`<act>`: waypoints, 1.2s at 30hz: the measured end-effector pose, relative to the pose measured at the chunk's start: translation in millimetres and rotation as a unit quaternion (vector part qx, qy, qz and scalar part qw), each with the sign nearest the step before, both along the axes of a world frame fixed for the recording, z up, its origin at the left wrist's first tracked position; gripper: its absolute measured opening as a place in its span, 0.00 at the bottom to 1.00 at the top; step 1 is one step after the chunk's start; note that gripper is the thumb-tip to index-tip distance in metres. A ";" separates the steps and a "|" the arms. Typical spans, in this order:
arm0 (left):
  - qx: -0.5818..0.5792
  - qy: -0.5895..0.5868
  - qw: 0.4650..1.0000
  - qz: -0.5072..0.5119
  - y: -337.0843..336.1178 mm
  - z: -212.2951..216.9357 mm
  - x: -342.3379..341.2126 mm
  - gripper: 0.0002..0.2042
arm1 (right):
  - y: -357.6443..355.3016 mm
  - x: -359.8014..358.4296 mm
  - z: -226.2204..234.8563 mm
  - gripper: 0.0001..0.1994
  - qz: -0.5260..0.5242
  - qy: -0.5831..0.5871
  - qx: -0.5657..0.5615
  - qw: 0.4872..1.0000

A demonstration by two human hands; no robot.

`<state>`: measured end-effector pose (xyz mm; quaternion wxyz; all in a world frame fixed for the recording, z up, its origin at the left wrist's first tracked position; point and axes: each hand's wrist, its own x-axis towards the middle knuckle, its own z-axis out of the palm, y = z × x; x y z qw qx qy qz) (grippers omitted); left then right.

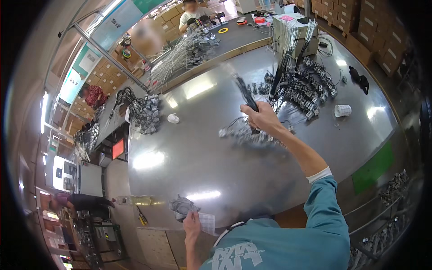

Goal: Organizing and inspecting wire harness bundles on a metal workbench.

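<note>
Over the middle of the metal table, my right hand [263, 116] is closed around a bundle of black cables [245, 90]. The cables' upper ends point away from me and are smeared by motion. Below that hand, a blurred cluster of small metal connectors [247, 136] spreads over the tabletop; I cannot tell whether it belongs to the held bundle. At the near edge, my left hand [192, 225] pinches a crumpled grey cloth [182, 207]. A printed white sheet [208, 222] lies beside the fingers of that hand.
A large heap of cables with metal connectors [306, 85] covers the far right, next to a white cup [343, 110]. Another cable pile [146, 114] sits at the left edge near a white round object [173, 118]. A clear bottle [135, 200] and screwdriver [142, 218] lie left. People work beyond.
</note>
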<state>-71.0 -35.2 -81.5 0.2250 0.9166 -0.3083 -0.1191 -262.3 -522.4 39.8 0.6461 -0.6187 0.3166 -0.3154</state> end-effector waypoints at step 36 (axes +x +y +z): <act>-0.142 0.168 0.917 0.332 195.4 -22.6 -50.5 0.17 | 86.3 105.6 -22.1 0.25 0.319 -0.125 0.171 0.924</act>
